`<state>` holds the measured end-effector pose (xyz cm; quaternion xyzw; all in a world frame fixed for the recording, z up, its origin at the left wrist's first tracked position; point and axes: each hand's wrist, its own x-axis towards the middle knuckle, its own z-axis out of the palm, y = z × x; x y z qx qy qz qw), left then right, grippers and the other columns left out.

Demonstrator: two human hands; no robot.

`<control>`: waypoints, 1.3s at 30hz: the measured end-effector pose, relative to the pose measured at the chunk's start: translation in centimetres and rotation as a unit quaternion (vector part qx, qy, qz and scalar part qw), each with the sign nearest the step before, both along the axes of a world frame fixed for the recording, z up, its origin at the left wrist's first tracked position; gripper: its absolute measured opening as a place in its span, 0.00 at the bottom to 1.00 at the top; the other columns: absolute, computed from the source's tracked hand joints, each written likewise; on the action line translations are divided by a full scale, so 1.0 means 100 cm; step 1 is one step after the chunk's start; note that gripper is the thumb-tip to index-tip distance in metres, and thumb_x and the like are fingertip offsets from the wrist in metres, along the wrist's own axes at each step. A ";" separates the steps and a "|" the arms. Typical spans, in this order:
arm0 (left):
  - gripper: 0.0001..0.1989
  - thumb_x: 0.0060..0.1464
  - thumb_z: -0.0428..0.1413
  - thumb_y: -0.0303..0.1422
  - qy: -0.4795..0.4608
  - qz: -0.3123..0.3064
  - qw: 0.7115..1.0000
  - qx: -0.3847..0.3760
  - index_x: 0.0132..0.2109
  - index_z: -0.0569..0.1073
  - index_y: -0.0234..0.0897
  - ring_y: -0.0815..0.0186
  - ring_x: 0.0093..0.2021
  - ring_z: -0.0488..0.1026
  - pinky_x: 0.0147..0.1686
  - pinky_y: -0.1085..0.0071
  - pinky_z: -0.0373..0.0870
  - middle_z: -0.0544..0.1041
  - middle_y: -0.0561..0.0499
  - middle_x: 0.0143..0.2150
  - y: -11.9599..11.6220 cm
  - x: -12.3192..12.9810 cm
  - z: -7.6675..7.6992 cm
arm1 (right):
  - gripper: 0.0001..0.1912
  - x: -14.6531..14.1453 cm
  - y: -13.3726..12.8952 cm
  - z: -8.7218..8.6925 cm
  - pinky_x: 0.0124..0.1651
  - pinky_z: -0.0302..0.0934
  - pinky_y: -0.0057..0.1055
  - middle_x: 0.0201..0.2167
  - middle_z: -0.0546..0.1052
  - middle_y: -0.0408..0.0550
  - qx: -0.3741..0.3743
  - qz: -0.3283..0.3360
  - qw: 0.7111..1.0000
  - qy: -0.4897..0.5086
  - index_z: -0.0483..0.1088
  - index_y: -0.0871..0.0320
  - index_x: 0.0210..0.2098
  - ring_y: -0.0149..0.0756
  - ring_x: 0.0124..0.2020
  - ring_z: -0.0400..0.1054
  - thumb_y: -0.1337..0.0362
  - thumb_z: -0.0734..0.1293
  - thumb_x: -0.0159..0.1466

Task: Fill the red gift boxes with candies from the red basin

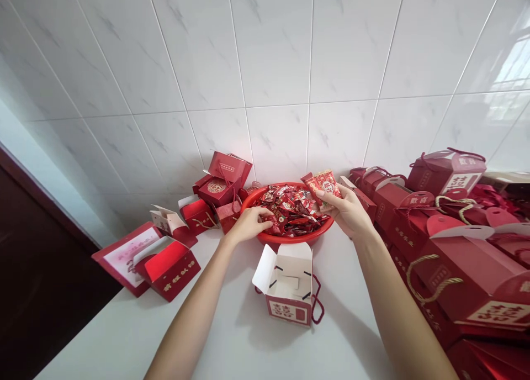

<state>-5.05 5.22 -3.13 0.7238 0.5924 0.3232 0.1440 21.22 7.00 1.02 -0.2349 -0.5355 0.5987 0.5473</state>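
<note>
A red basin point(290, 239) full of red wrapped sweets point(290, 203) stands near the tiled wall. My right hand point(345, 206) is closed on red and gold candy packets point(325, 185) above the basin's right side. At the left side of the basin, my left hand point(253, 223) has its fingers bent together against the sweets; what they pinch, if anything, is too small to name. Nearer to me, between my forearms, an open box point(289, 308) with white inner walls and dark red cord handles shows no sweets inside.
Several open red boxes point(168, 269) stand on the left part of the white table point(232, 336). Closed red gift boxes point(467, 269) are piled high along the right, close to my right forearm. Behind the basin rises the tiled wall point(273, 137).
</note>
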 end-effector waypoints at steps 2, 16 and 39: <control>0.11 0.48 0.60 0.37 -0.040 0.001 0.999 0.006 0.37 0.81 0.37 0.59 0.31 0.76 0.34 0.65 0.72 0.83 0.47 0.35 0.012 0.001 -0.001 | 0.21 0.001 0.000 0.001 0.29 0.69 0.29 0.30 0.78 0.44 -0.002 -0.002 1.000 0.004 0.75 0.59 0.32 0.30 0.25 0.71 0.56 0.82 0.46; 0.16 0.45 0.65 0.36 -0.096 0.153 0.977 0.110 0.42 0.78 0.37 0.54 0.45 0.77 0.49 0.59 0.72 0.81 0.45 0.40 0.057 0.001 0.007 | 0.20 0.000 0.004 -0.005 0.32 0.71 0.30 0.28 0.78 0.44 0.002 -0.017 1.000 -0.007 0.75 0.58 0.32 0.33 0.26 0.73 0.55 0.81 0.47; 0.16 0.56 0.59 0.46 -0.144 0.012 0.980 0.135 0.41 0.80 0.37 0.57 0.44 0.78 0.49 0.63 0.71 0.83 0.47 0.41 0.019 0.038 0.006 | 0.15 -0.007 0.001 -0.004 0.34 0.72 0.34 0.30 0.79 0.45 -0.034 -0.017 0.999 0.008 0.74 0.57 0.29 0.35 0.28 0.72 0.63 0.79 0.44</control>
